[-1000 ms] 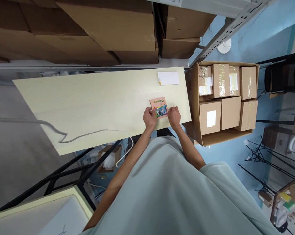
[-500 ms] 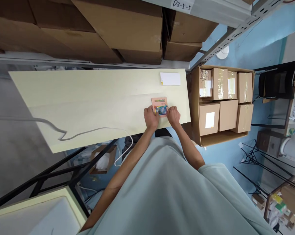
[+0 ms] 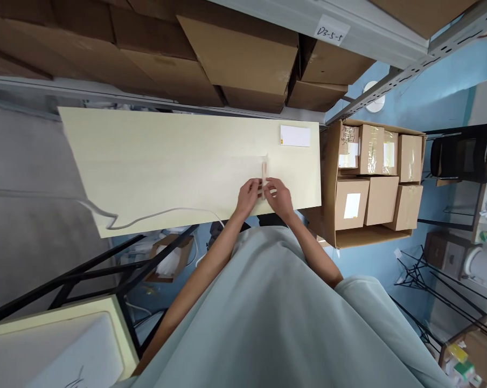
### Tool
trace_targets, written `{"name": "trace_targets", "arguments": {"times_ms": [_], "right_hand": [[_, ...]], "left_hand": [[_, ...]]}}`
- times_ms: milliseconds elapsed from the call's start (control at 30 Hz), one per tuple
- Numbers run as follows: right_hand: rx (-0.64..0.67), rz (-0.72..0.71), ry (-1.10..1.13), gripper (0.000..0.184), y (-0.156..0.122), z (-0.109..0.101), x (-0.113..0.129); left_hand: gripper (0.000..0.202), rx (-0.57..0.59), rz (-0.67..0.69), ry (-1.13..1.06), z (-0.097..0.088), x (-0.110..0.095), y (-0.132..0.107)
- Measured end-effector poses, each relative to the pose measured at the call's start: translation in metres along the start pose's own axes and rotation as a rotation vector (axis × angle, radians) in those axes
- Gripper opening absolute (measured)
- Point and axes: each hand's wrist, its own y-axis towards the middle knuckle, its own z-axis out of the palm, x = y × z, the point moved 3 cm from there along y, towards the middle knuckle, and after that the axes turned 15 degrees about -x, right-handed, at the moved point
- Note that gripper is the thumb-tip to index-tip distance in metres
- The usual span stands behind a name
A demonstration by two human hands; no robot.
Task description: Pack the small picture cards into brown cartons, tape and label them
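Note:
A thin, flat pink pack stands on its edge near the front right of the cream tabletop, so only its narrow side shows. Whether it is a booklet or a slim box I cannot make out. My left hand pinches it from the left at its near end. On the opposite side, my right hand has curled fingers and thumb against it. Beyond the hands, a white rectangular card or slip with a small yellow mark lies at the table's back right.
A white cable crosses the table's front left edge. Right of the table stands a large open carton holding several taped boxes. Shelving with brown boxes runs along the back. Black metal legs stand at lower left.
The pink pack lay flat with its colourful printed face up; now it is tipped up on edge. My hands have come closer together around it. The view has shifted slightly.

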Motion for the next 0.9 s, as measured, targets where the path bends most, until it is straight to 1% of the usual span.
{"name": "trace_targets", "arguments": {"times_ms": [67, 100, 133, 167, 200, 267, 333, 400, 467, 533, 667, 733, 767, 800, 833, 900], "right_hand": [[0.146, -0.059, 0.057, 0.025, -0.007, 0.018, 0.007], [0.203, -0.075, 0.066, 0.024, -0.008, 0.025, 0.007], [0.228, -0.076, 0.060, 0.024, -0.008, 0.030, 0.004], [0.218, -0.060, 0.041, 0.023, -0.006, 0.031, -0.001], [0.181, -0.033, 0.009, 0.022, -0.003, 0.031, -0.007], [0.078, 0.036, -0.078, 0.022, 0.005, 0.026, -0.021], [0.041, 0.074, -0.151, 0.027, 0.013, 0.022, -0.032], [0.068, 0.056, -0.186, 0.034, 0.019, 0.023, -0.037], [0.104, -0.010, -0.218, 0.039, 0.020, 0.029, -0.036], [0.130, -0.082, -0.297, 0.041, 0.018, 0.035, -0.031], [0.205, -0.154, -0.493, 0.047, 0.007, 0.043, -0.016], [0.251, -0.175, -0.547, 0.050, 0.004, 0.041, -0.006], [0.257, -0.185, -0.566, 0.050, 0.006, 0.037, 0.000], [0.241, -0.203, -0.578, 0.050, 0.012, 0.032, 0.007], [0.196, -0.233, -0.583, 0.049, 0.022, 0.025, 0.016], [0.071, -0.319, -0.569, 0.048, 0.050, 0.006, 0.042]], "left_hand": [[0.043, -0.081, -0.071, -0.057, -0.021, 0.003, 0.001], [0.044, -0.142, -0.090, -0.027, -0.031, 0.005, 0.002], [0.043, -0.199, -0.098, 0.031, -0.040, 0.008, 0.005], [0.039, -0.244, -0.100, 0.096, -0.047, 0.011, 0.009], [0.032, -0.276, -0.098, 0.154, -0.051, 0.014, 0.013], [0.019, -0.311, -0.075, 0.225, -0.056, 0.020, 0.021], [0.016, -0.335, -0.051, 0.247, -0.058, 0.024, 0.026], [0.017, -0.354, -0.040, 0.277, -0.058, 0.028, 0.028], [0.018, -0.364, -0.027, 0.321, -0.058, 0.028, 0.028], [0.019, -0.363, 0.012, 0.366, -0.057, 0.025, 0.026], [0.026, -0.315, 0.102, 0.515, -0.061, 0.008, 0.019], [0.027, -0.262, 0.089, 0.611, -0.067, -0.004, 0.016], [0.026, -0.261, 0.088, 0.607, -0.072, -0.011, 0.016], [0.025, -0.274, 0.099, 0.587, -0.076, -0.020, 0.017], [0.026, -0.292, 0.117, 0.560, -0.080, -0.029, 0.021], [0.033, -0.351, 0.169, 0.497, -0.086, -0.055, 0.034]]}}
